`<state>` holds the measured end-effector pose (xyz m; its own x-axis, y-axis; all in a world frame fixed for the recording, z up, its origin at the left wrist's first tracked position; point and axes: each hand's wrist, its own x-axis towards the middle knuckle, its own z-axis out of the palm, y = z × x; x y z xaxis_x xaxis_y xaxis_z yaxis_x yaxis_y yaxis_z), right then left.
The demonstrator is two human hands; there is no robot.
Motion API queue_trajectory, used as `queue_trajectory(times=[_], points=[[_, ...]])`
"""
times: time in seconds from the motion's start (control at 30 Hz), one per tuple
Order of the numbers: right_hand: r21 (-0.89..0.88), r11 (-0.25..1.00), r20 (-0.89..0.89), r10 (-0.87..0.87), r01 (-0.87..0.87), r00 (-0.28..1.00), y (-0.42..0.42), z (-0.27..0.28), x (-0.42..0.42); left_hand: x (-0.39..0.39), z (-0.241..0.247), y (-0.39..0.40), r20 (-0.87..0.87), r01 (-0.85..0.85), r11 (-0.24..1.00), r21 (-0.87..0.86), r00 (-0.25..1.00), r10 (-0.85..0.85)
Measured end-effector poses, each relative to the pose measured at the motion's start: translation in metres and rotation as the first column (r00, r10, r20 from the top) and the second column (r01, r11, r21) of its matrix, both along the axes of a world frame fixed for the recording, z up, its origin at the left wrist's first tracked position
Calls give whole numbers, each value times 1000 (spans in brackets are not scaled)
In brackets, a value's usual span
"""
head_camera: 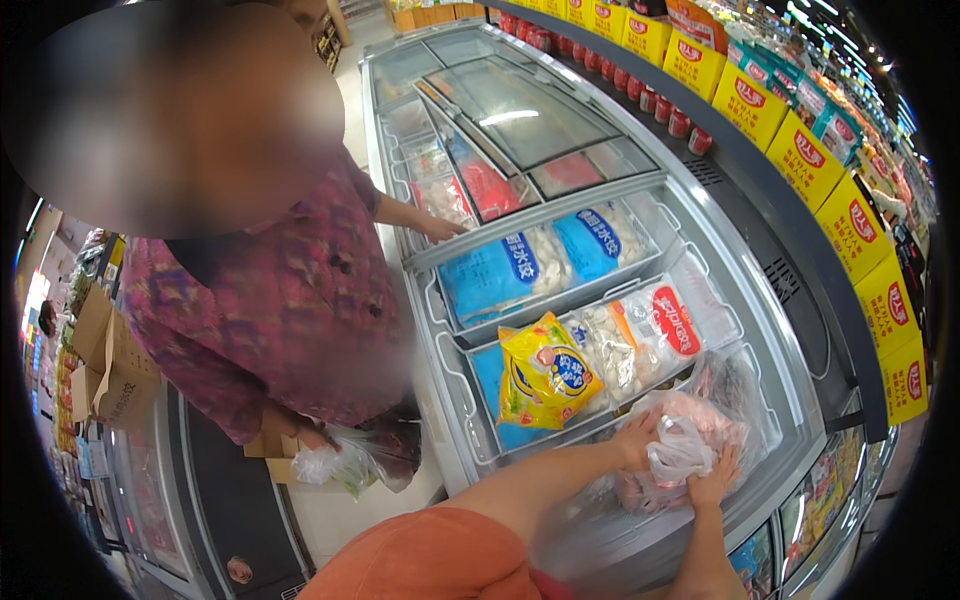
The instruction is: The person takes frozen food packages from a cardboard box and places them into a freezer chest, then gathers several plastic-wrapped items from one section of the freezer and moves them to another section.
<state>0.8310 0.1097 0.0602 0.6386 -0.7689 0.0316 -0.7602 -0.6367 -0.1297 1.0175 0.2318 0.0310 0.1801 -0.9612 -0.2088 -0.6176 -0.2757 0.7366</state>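
My left hand (636, 441) presses around the upper left side of a clear plastic bag (671, 487) holding pink, lumpy contents. On its lower right side lies my right hand (716, 471), fingers curved against it. Between them the white plastic top (679, 454) is bunched up. The bag is at the near end of an opened chest freezer (799, 427). Beside it, a yellow printed packet (547, 375) rests on bags of frozen dumplings (619, 349) in a wire basket. More blue dumpling bags (487, 274) fill the basket beyond.
A person in a patterned pink top (300, 315) stands at the freezer's left side, one hand on its edge, the other holding a plastic bag (345, 457). Glass lids (532, 112) cover the far part. A shelf with yellow boxes (806, 154) runs along the right. A cardboard box (124, 375) stands left.
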Motion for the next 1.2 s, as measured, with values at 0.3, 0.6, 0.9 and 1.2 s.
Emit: queue_trajectory(times=[0.3, 0.6, 0.9, 1.2], points=[[57, 992, -6, 114, -114, 993, 0, 4, -14, -34, -73, 19, -2, -73, 959, -273, 997, 75], [158, 987, -126, -19, 39, 992, 3, 13, -11, 129, -32, 69, 286, -557, 764, -325, 712, 641], [71, 989, 130, 117, -127, 985, 0, -6, -43, 283, 21, 140, 603, -659, 695, 287, 688, 404], [177, 972, 163, -183, 154, 970, 26, 23, -23, 288, -99, 147, 807, -438, 876, 202, 581, 104]])
